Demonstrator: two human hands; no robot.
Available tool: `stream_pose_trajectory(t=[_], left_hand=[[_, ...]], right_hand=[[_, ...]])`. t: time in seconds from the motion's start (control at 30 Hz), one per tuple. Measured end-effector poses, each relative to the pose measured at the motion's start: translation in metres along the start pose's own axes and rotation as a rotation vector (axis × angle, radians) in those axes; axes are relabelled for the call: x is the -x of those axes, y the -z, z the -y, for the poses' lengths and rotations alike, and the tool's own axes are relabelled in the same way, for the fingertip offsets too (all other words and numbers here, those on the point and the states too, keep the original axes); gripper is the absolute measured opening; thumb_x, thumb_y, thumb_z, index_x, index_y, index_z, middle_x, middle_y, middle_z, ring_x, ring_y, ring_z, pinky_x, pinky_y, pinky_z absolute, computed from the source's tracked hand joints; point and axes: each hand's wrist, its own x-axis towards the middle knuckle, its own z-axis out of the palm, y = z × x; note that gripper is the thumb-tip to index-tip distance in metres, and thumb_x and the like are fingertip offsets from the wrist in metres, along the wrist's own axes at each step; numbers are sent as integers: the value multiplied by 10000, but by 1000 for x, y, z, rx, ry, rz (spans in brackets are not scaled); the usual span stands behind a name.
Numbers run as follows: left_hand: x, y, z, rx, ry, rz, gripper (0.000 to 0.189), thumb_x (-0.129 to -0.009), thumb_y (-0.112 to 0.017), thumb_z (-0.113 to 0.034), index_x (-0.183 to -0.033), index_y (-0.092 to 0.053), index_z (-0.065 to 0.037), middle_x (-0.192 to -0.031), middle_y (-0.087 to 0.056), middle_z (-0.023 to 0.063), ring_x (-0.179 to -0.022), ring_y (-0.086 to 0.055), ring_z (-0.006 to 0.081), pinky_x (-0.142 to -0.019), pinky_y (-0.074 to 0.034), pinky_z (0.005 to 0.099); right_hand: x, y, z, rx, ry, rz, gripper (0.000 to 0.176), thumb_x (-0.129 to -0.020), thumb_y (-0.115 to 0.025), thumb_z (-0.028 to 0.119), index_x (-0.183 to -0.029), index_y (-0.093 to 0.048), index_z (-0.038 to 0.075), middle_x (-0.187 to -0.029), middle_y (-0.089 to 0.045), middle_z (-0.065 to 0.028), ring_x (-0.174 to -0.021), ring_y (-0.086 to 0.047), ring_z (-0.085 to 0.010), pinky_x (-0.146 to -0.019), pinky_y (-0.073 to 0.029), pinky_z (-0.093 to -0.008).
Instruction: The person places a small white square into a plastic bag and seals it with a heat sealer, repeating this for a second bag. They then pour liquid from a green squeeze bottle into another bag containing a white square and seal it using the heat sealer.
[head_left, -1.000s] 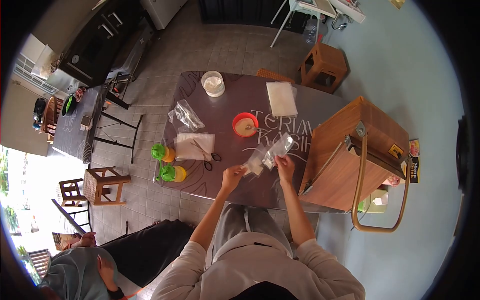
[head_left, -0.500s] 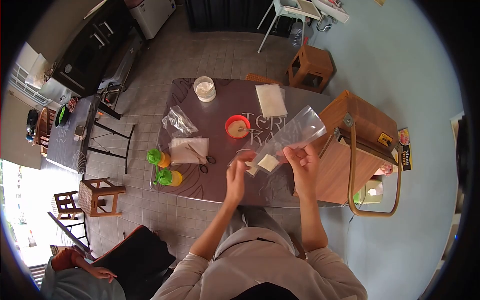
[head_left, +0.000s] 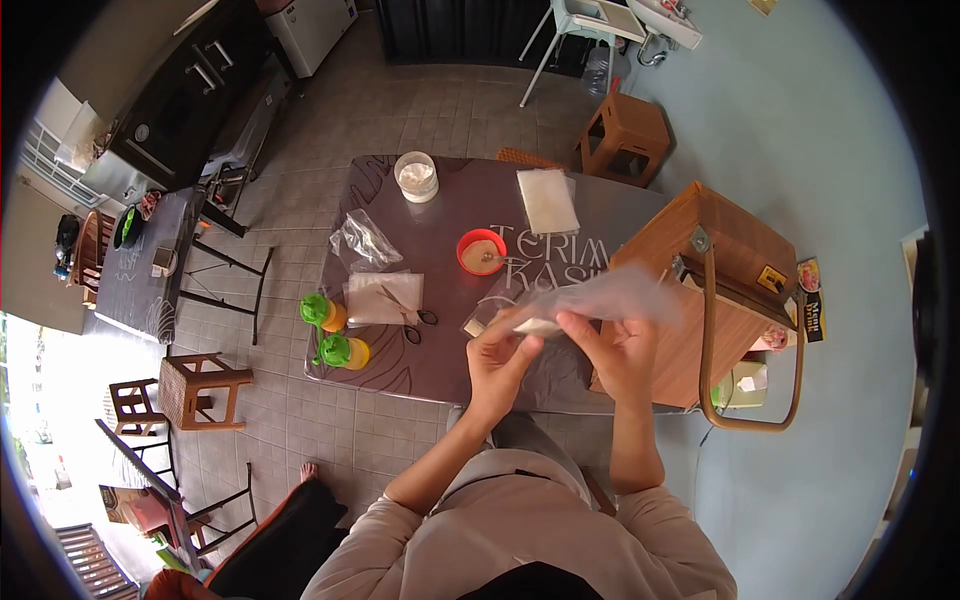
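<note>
Both of my hands hold a clear plastic bag [head_left: 610, 296] over the front of the dark table. My left hand [head_left: 497, 368] pinches its left end, beside a small pale piece [head_left: 537, 326] in the plastic. On the right, my right hand [head_left: 622, 350] grips the bag with thumb and fingers; its far part is blurred. Another small packet [head_left: 474, 326] lies on the table just left of my left hand. Beyond the hands is a red bowl [head_left: 482, 252] of light brown contents with a spoon. Scissors [head_left: 412, 318] rest on white sheets [head_left: 370, 298] to the left.
Two green-capped bottles [head_left: 342, 351] stand at the left table edge. A jar of white powder [head_left: 416, 178], crumpled plastic [head_left: 365, 240] and a stack of sheets [head_left: 548, 201] are farther back. A wooden box [head_left: 690, 300] borders the right side. Another person's dark-clothed leg [head_left: 285, 545] shows at lower left.
The bag has swung lower and folded over to the right, and my hands have come closer together. The other person at lower left has shifted mostly out of view.
</note>
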Motion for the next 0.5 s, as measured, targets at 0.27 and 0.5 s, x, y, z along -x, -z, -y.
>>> stream_pose_trajectory(t=[0.27,0.5], left_hand=[[-6,5,-3,-127,72,-10,913,-723,-659,-562,-1388,-262,-79,-1281,-401,63,-1047,-411,134,-834,-382,268],[0,-2,-3,14,74,28,564,-796,-685,-274,-1245,-454,-24,-1142,-518,60,-1004,-477,107,-810,-399,255]], right_hand=[[-20,7,2,141,84,-97,126,-736,-698,40,-734,-576,10,-702,-621,-24,-673,-576,-79,-640,-423,-205],[-13,3,-5,-269,-102,-82,125,-722,-708,15,-799,-609,10,-762,-648,-52,-723,-599,-105,-690,-447,-226]])
